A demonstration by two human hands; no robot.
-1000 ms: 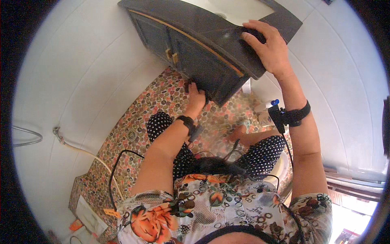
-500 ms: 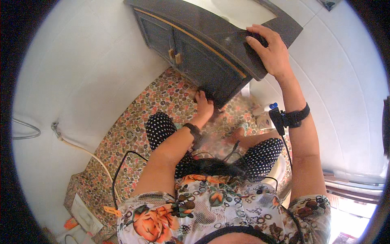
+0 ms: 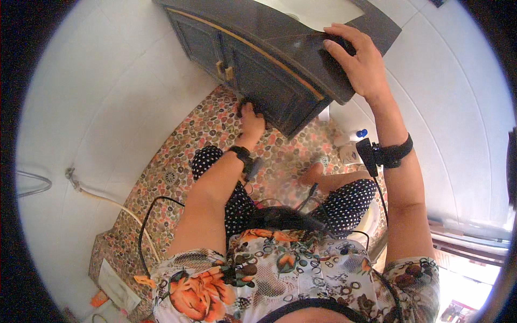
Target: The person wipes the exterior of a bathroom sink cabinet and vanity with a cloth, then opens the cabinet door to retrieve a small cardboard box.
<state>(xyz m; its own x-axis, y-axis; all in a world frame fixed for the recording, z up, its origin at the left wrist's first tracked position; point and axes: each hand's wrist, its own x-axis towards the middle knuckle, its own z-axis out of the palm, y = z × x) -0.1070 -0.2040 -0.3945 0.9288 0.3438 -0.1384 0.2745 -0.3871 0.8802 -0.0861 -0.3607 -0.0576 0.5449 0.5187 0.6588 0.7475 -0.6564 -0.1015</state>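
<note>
My left hand reaches down to the lower edge of the dark vanity cabinet, just above the floor. Its fingers are closed around a small dark thing, mostly hidden, whose kind I cannot make out. Higher up on the right, my right hand rests on the corner of the dark countertop, thumb and fingers apart. A dark patch shows beneath that palm and looks like shadow.
The pebble-patterned floor has a round drain. A white bottle with a blue cap stands right of the cabinet. A pale hose runs from a wall tap. A white basin is set into the countertop.
My left hand has moved left and a little upward along the cabinet's bottom edge, with the dark thing at its fingers. My right hand stays on the countertop corner.
</note>
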